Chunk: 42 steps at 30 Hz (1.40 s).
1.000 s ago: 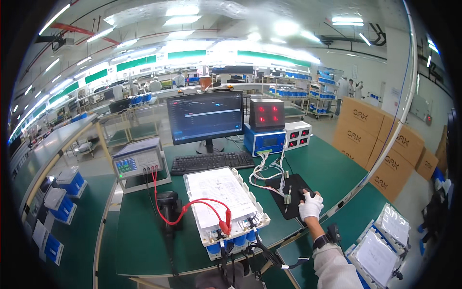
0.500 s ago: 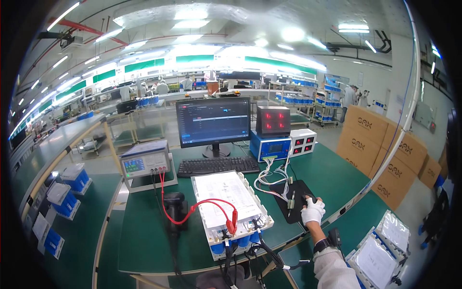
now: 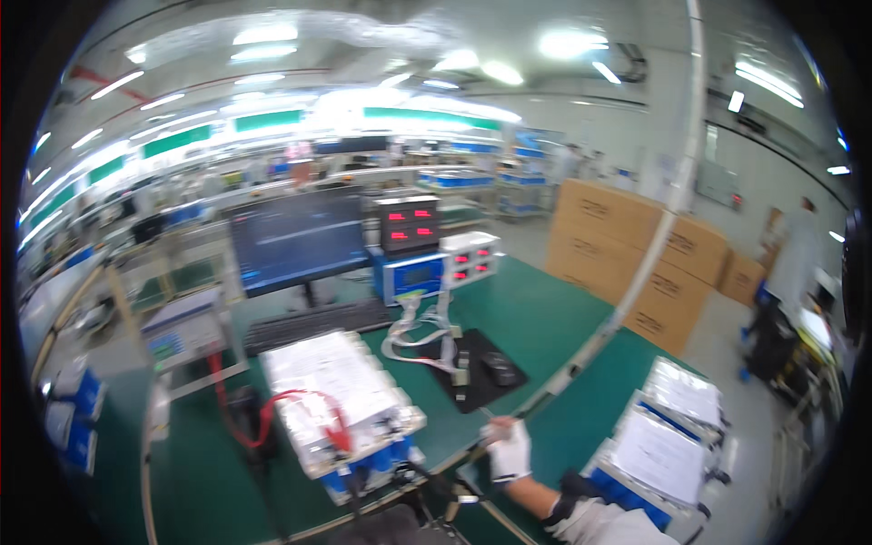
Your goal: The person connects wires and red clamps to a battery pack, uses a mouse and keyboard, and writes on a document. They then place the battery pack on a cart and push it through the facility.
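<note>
My right hand (image 3: 507, 447), in a white glove with bare fingertips, is at the table's front edge, below the black mouse pad (image 3: 468, 392). Motion blur smears its fingers, so their grip is unclear. The black mouse (image 3: 498, 368) lies on the pad, apart from the hand. Left of the hand sits a battery pack with blue cells (image 3: 395, 451) in a white frame. Printed paper (image 3: 322, 377) covers its top, and a red clip (image 3: 339, 438) on a red lead is at its near end. My left hand is out of view.
A monitor (image 3: 300, 241), keyboard (image 3: 318, 324), blue tester (image 3: 416, 274) and boxes with red displays stand behind the pack. White cables (image 3: 420, 338) reach the pad. More packs (image 3: 656, 454) lie at right. A pale pole (image 3: 636, 291) rises before cardboard boxes (image 3: 627, 245).
My right hand has left the mouse and come back toward the table's front edge. The view has swung right, bringing another person at the far right into sight.
</note>
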### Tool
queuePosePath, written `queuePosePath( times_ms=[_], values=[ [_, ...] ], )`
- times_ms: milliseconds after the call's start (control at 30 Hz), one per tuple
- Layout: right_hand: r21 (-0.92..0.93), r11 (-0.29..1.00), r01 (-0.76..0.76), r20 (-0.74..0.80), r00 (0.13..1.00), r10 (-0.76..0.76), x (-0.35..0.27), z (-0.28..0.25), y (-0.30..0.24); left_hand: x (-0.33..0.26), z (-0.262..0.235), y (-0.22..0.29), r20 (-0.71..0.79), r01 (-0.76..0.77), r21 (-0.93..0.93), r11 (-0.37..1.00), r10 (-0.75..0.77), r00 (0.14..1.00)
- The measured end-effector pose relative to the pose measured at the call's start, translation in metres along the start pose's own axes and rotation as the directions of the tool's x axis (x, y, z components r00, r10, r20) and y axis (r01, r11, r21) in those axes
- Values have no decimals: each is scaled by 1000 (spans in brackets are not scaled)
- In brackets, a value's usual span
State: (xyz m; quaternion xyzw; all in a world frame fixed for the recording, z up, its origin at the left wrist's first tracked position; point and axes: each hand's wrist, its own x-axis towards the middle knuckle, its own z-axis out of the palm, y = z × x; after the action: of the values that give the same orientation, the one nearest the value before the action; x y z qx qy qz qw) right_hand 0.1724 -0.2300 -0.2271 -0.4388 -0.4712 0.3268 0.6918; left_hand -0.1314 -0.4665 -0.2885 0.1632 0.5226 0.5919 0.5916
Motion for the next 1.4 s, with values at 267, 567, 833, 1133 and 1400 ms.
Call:
queuePosePath(
  times_ms=[267,567,833,1133,1400],
  values=[
    [147,601,-786,353,609,710,-176,27,-49,-11,-7,-11,165,72,-65,995,-60,984],
    [-234,359,-903,787,42,616,-197,25,-70,-37,2,-26,208,-385,821,423,405,890],
    [-225,426,-876,840,47,540,-199,23,-57,-45,31,36,-38,-301,-29,953,300,953],
    [-435,604,-668,840,-59,540,-197,15,-43,-60,-65,80,-572,-304,295,906,422,704],
    [-526,734,-430,812,4,584,-187,20,-66,-57,-23,45,-349,-257,716,649,652,673]
  ],
)
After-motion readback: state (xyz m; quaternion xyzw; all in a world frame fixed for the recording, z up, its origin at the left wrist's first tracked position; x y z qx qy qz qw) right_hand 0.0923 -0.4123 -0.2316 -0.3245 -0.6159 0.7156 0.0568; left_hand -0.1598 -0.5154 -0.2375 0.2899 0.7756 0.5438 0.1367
